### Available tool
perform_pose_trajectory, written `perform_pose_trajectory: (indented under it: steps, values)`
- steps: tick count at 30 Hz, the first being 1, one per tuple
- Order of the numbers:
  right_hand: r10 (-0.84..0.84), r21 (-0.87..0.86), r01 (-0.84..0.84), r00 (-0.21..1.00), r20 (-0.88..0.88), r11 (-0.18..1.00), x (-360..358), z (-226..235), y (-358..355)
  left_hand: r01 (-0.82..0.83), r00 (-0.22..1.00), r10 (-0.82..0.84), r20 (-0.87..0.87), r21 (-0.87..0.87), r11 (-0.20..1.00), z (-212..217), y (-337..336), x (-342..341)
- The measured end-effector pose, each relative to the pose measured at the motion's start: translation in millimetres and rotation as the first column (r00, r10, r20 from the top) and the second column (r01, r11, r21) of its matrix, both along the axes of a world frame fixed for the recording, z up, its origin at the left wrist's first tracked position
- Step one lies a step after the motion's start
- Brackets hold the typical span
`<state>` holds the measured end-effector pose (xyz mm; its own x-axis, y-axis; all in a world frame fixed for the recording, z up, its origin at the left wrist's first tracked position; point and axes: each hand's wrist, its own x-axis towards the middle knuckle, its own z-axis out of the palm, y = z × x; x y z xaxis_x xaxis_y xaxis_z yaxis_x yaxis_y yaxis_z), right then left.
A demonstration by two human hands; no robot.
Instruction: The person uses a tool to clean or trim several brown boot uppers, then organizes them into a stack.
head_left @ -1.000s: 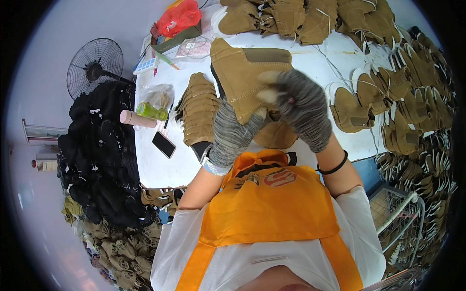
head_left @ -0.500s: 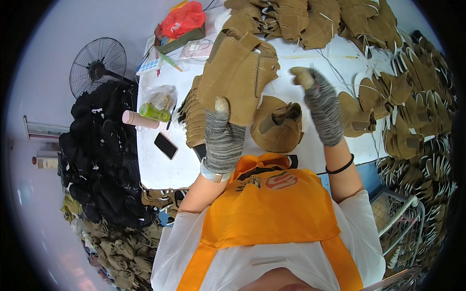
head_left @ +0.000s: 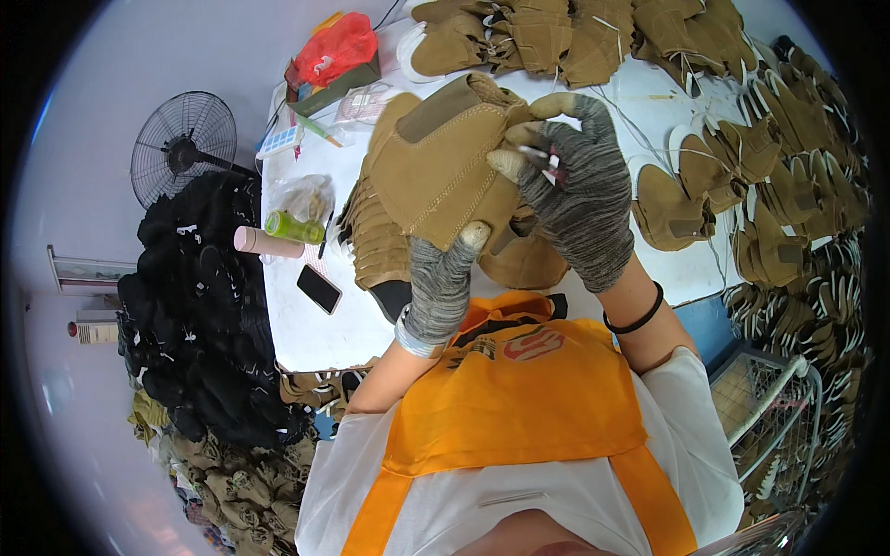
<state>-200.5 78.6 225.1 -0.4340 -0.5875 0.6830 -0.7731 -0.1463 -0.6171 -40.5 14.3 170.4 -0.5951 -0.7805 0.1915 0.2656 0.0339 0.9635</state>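
A brown suede shoe upper (head_left: 445, 162) with visible stitching and a darker panel is held up over the table. My left hand (head_left: 440, 278), in a grey knitted glove, grips its lower edge with the thumb on the front. At its right edge my gloved right hand (head_left: 584, 185) pinches the upper with bent fingers. Something small, white and pinkish (head_left: 553, 167) shows in the right palm; I cannot make out its kind. Behind and below the hands, another brown upper (head_left: 524, 264) stands on the table, partly hidden. A stack of brown uppers (head_left: 375, 241) lies to the left.
On the white table (head_left: 306, 343) lie a phone (head_left: 319, 289), a pink bottle (head_left: 267, 242), a green bottle (head_left: 295, 225) and a box (head_left: 348, 85) holding a red bag. Brown uppers line the far and right sides. A fan (head_left: 183, 144) and black piles (head_left: 209, 324) stand left.
My right hand has moved left from beside the upper and closed on its right edge. The upper has been turned and lowered slightly in my left hand.
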Motion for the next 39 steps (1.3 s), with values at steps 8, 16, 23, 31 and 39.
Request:
perform_pose_trajectory:
  steps: [8,16,23,31,39]
  values:
    - [-0.017,0.26,0.047,0.993,-0.116,0.965,1,2,5,-0.089,0.987,0.118,0.108,-0.244,0.966,-6,6,6]
    - [-0.268,-0.036,0.266,0.955,-0.129,0.963,-48,-9,15,-0.005,0.979,0.042,-0.201,0.183,0.983,-1,0,3]
    - [-0.392,0.183,0.379,0.919,0.037,0.907,-84,-43,32,0.152,0.933,-0.007,-0.361,0.376,0.914,11,2,-3]
    - [0.26,-0.035,-0.266,0.891,0.372,0.963,-40,-31,24,0.219,0.925,-0.064,-0.374,0.389,0.895,-1,0,-4]
    - [0.242,0.051,-0.241,0.97,-0.012,0.969,-30,1,13,0.168,0.966,-0.103,-0.238,0.274,0.947,-11,1,0]
